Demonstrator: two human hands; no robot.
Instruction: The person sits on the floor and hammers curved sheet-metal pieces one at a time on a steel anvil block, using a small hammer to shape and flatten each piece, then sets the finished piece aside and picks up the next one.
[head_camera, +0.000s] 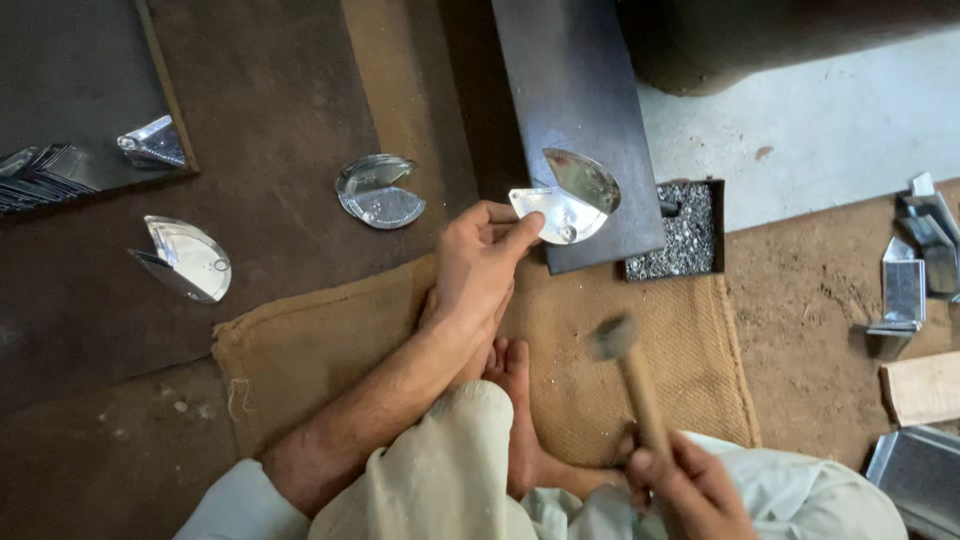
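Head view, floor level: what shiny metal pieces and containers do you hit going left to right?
Stack of thin metal sheets → folded shiny metal piece on the floor → round hinged metal piece → shiny piece held by the left hand → black tray of small rivets → bent metal parts.

Soft, dim daylight falls from the upper right, where the pale floor (830, 130) looks brightest; the upper left sinks into shadow. Glare flashes off the shiny metal piece (565, 200), while the hammer (625, 375) head is smeared by motion blur
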